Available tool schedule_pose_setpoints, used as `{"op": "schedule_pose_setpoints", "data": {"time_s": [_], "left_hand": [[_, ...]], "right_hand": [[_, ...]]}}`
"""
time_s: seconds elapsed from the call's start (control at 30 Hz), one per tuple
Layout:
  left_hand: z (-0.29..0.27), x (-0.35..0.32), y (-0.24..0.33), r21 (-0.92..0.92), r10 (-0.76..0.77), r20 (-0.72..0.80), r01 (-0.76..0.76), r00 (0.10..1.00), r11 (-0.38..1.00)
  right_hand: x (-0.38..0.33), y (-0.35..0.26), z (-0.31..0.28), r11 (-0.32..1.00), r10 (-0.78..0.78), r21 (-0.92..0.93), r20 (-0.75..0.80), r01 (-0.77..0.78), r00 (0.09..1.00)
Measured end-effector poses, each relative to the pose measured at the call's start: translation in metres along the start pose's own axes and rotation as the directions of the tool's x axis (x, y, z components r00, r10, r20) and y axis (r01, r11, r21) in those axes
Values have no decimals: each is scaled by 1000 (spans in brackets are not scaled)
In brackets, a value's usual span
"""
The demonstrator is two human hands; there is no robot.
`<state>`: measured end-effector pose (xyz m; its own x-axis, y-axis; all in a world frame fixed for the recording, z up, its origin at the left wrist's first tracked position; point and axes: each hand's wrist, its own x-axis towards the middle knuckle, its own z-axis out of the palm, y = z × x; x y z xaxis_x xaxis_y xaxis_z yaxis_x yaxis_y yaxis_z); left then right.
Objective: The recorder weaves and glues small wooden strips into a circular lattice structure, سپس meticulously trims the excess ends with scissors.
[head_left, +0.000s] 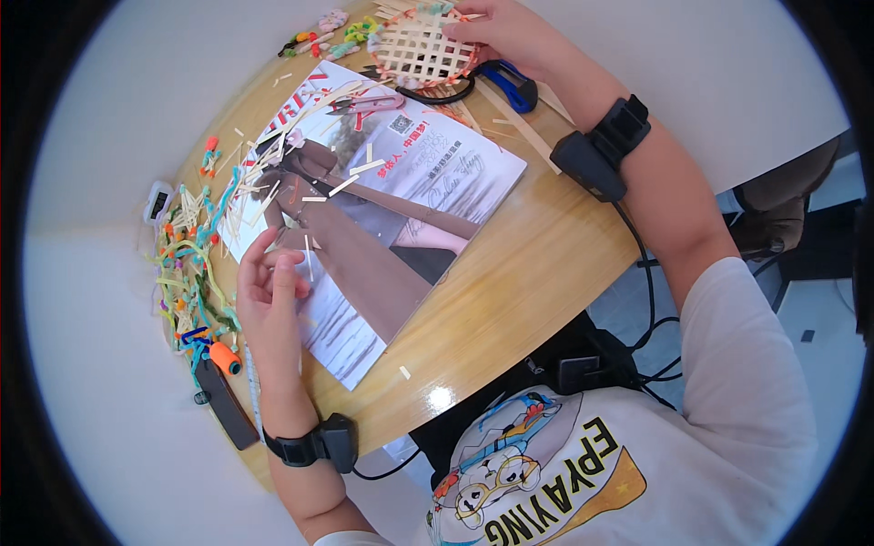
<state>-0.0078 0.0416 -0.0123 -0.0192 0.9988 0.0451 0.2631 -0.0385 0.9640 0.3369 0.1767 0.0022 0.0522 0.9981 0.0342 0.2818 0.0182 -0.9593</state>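
Note:
My left hand [269, 291] rests on the near edge of a glossy magazine [401, 200] lying open on the round wooden table [519, 273]; its fingers are slightly curled and apart, with a thin pale strip near the fingertips. My right hand [505, 36] grips the rim of a small woven lattice of pale strips [419, 50] at the far side of the table. Loose pale strips [355, 177] lie scattered over the magazine.
A heap of coloured strips and offcuts [191, 264] sits at the table's left edge, with an orange-tipped tool [223, 357] and a dark flat tool [223, 400]. Blue-handled scissors [510, 84] and a black cord lie beside the lattice. Small coloured pieces [328, 35] lie far left of it.

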Motion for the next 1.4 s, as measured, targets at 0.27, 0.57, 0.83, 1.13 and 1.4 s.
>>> {"op": "schedule_pose_setpoints", "data": {"time_s": [0.27, 0.57, 0.83, 1.13, 1.4], "left_hand": [[-7, -2, -7, -105, -18, 178, 37, 984, 994], [-1, -10, 3, -1, -14, 168, 15, 986, 1000], [6, -7, -1, -117, 109, -18, -110, 994, 987], [4, -6, 6, -159, 170, -95, -184, 981, 970], [13, -15, 0, -196, -14, 80, 29, 997, 980]], "right_hand": [[-64, -16, 93, 908, -187, 419, 373, 14, 909], [-99, -15, 119, 851, -155, 508, 491, -137, 857], [-99, -13, 116, 911, -142, 406, 483, -77, 864], [-105, -16, 112, 890, -148, 447, 477, -94, 866], [-109, -12, 129, 797, -218, 586, 505, -147, 835]]}}
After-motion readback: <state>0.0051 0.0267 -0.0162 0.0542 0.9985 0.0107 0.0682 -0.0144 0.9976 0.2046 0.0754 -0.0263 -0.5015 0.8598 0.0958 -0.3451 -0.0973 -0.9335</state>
